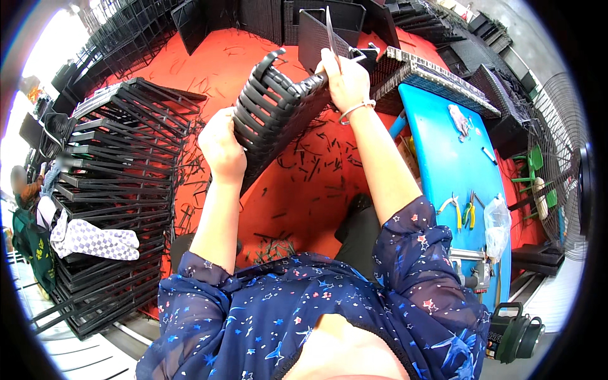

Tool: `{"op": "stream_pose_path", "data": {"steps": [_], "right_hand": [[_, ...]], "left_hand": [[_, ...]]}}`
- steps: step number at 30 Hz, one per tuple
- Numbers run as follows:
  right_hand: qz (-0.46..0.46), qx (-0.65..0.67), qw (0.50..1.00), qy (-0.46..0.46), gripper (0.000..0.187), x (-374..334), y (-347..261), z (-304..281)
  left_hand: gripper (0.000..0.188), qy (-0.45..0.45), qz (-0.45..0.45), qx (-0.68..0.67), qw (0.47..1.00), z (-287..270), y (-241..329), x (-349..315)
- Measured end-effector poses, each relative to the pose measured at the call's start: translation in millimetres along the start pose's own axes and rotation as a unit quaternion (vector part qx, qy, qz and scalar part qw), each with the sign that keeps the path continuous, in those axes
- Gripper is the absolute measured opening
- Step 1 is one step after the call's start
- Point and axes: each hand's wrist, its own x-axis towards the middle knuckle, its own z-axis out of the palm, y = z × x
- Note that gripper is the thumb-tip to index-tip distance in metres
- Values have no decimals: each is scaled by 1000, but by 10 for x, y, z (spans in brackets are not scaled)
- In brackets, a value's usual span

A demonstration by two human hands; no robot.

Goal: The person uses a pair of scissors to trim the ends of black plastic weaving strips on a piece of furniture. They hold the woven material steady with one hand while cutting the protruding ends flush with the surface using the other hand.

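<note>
A black woven plastic-rattan panel [263, 120] is raised at a tilt in front of me, over the red floor. Thick black strips wrap its near edge, and one strip end curls up at the top. My left hand [221, 142] is closed around its left edge, thumb up. At the panel's upper right end, my right hand [345, 79] pinches a thin, flat, pointed strip [330, 31] standing nearly upright. Whether that is a rattan strip or a blade, I cannot tell. My right fingers are close to the panel's corner; contact there is unclear.
Black metal frames [120, 164] are stacked at left, with a checked cloth sleeve [101, 239] on them. At right, a blue table [456, 171] carries yellow-handled pliers [469, 212] and a plastic bag [497, 225]. A large fan [560, 152] stands beyond. Strip scraps [316, 158] litter the floor.
</note>
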Motion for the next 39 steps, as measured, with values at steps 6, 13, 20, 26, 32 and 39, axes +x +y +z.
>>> {"op": "stream_pose_path", "data": {"steps": [6,13,20,26,32,39], "right_hand": [[-61,37,996,-49,49,101,-39,86],[-174,111,953,-223,27,-1116,-375,-117],[-123,212,933,-262,17,-1984,-659,-373],[-79,226,934,-265,21,-2020,-672,-491],[-22,255,933,-254,32,-2217,-725,-663],[117,167,965,-163,40,-2378,-1196,-892]], "left_hand": [[34,39,-67,-58,995,39,-60,-351],[43,-330,-203,-191,902,-641,453,-2065],[36,-589,-172,-136,778,-715,666,-2033],[53,-559,-259,-197,762,-878,699,-1584],[54,-489,-365,-348,712,-820,712,-1391],[33,-389,-382,-507,668,-654,568,-1456]]}}
